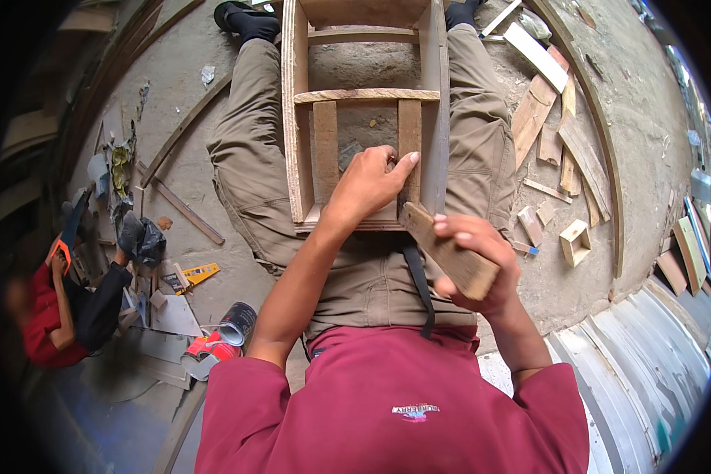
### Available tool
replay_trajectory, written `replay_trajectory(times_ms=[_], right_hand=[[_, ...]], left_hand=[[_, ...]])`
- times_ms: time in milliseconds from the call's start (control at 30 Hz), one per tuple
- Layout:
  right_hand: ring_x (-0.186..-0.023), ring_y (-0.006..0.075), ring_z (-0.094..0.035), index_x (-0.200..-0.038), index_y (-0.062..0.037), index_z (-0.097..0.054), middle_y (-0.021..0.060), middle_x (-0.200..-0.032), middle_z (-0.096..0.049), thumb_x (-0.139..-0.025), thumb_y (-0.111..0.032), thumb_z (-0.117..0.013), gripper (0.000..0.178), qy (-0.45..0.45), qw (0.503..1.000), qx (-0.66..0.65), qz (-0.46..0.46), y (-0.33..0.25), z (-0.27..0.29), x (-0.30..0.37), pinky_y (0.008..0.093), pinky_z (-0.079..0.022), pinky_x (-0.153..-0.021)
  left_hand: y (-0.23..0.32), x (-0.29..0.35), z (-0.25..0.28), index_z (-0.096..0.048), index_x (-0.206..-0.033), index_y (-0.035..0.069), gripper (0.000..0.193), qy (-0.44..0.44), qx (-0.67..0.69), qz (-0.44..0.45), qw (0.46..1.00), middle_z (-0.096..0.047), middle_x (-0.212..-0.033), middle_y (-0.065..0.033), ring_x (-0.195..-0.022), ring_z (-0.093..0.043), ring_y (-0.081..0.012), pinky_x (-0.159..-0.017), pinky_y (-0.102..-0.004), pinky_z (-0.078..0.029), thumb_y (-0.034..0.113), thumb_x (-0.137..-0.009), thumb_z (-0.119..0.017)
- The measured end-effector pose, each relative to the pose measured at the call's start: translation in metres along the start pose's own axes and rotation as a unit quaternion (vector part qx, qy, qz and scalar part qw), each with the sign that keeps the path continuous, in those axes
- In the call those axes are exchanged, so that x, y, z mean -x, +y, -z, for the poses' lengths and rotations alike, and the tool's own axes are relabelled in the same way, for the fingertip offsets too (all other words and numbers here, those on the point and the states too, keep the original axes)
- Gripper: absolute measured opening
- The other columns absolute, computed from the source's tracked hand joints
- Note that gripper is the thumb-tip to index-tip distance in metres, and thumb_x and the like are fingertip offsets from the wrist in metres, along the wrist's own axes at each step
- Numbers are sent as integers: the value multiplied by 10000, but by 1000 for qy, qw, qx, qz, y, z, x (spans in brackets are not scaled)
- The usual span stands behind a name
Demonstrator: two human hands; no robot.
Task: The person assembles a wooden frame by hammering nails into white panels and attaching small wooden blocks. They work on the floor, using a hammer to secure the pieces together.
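Observation:
A wooden frame (296, 118) of plywood sides and cross slats lies on my lap, between my legs. My left hand (369, 180) rests on it, fingers curled over the right upright slat (409, 126) near the frame's lower end. My right hand (478, 261) grips a short wooden block (442, 251), held tilted just right of the frame's near corner, with its upper end close to the left wrist.
Wood offcuts (557, 138) and a small wooden box (575, 241) lie on the concrete to the right. At left are a long stick (183, 209), a tin can (238, 322), a yellow tool (199, 274) and another person in red (51, 316) holding a saw.

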State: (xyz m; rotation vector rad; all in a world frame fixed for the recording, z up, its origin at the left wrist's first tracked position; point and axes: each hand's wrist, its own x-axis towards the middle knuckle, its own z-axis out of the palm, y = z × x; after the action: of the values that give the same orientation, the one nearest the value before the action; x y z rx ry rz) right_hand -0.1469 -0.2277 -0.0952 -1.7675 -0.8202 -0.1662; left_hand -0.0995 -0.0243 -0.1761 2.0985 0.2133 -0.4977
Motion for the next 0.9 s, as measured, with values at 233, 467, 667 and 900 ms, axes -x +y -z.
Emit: replay_trajectory(times_ms=[233, 467, 667, 900], right_hand=[[-1044, 379, -698, -1247, -38, -465, 203, -1124, -693, -776, -282, -865, 665, 17, 996, -83, -10, -12, 5, 9, 464, -598, -843], [-1096, 410, -674, -1255, -26, -454, 262, -1166, -664, -805, -161, -847, 612, -16, 998, 2, -53, 1, -16, 25, 494, -575, -918], [-1145, 413, -659, -1279, -47, -456, 261, -1239, -644, -819, -192, -840, 616, 31, 995, -99, 8, -11, -5, 27, 510, -573, -929], [-1231, 371, -613, -1327, -45, -418, 231, -1298, -613, -928, -97, -732, 510, -12, 993, -22, -111, 8, -19, 38, 463, -498, -1047]], left_hand=[[-18, 6, -16, -657, -787, -94, 691, 14, 96, 33, 995, -579, -619, -224, -613, -598, -290, -648, -430, -495, 569, -964, -580], [-25, 5, -18, -549, -621, -88, 814, -49, 100, 55, 992, -434, -524, -111, -558, -425, -171, -557, -399, -442, 653, -959, -538], [-20, 6, -14, -507, -539, -75, 901, -108, 66, 100, 987, -401, -483, -94, -511, -427, -172, -514, -400, -422, 741, -920, -514], [-22, 6, -17, -448, -468, 47, 848, -112, 83, 100, 985, -350, -484, 23, -492, -356, -111, -456, -346, -317, 755, -933, -486]])
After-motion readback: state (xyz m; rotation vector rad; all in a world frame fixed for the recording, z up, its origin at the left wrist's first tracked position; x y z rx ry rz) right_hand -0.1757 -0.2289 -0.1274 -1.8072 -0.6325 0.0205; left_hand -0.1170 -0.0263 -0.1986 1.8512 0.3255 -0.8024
